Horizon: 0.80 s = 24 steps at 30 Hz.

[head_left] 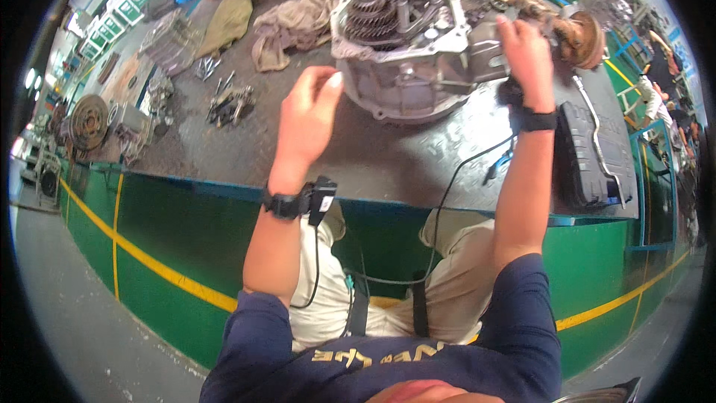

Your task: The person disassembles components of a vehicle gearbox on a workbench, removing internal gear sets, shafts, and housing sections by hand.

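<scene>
A grey metal gearbox housing [406, 86] stands on the workbench in front of me, its stacked gears and shafts [371, 19] exposed at the top. My left hand [306, 112] is at the housing's left side, fingers bent together and thumb against its wall; some fingertips are hard to see. To the right of the housing sits a grey rounded metal casing [488, 51], touching it or very close. My right hand [528, 60] bends its fingers over that casing's top right edge. A strap is around each wrist.
The dark metal bench top [358, 157] carries a crumpled rag [287, 26], small metal parts [230, 104] and a clutch disc [88, 123] to the left. At right lie a black tool case [582, 153], a long metal bar [597, 130] and a rusty drum [580, 37]. A cable [447, 190] hangs over the front edge.
</scene>
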{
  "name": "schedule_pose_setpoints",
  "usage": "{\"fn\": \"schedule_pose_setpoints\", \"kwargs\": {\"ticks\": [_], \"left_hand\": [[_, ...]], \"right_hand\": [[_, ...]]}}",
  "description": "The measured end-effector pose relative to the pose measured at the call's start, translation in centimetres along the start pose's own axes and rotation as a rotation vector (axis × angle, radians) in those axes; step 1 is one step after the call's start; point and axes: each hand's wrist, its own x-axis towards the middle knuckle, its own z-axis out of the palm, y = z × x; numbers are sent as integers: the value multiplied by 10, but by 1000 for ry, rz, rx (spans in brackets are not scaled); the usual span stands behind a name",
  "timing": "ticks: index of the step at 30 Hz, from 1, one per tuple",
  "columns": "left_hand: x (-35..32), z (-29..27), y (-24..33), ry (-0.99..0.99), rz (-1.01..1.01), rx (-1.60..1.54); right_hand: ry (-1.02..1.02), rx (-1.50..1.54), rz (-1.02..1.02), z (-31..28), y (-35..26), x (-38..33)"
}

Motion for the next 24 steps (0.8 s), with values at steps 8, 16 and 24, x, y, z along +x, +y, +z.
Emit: {"fn": "schedule_pose_setpoints", "kwargs": {"ticks": [8,16,24], "left_hand": [[-9,10,1,-26,9,55],[-9,2,1,42,47,162],[-26,2,26,64,95,41]], "right_hand": [[-39,178,-145,5,18,20],[-208,283,-112,-36,4,-43],[-363,570,-59,-65,-67,-154]]}}
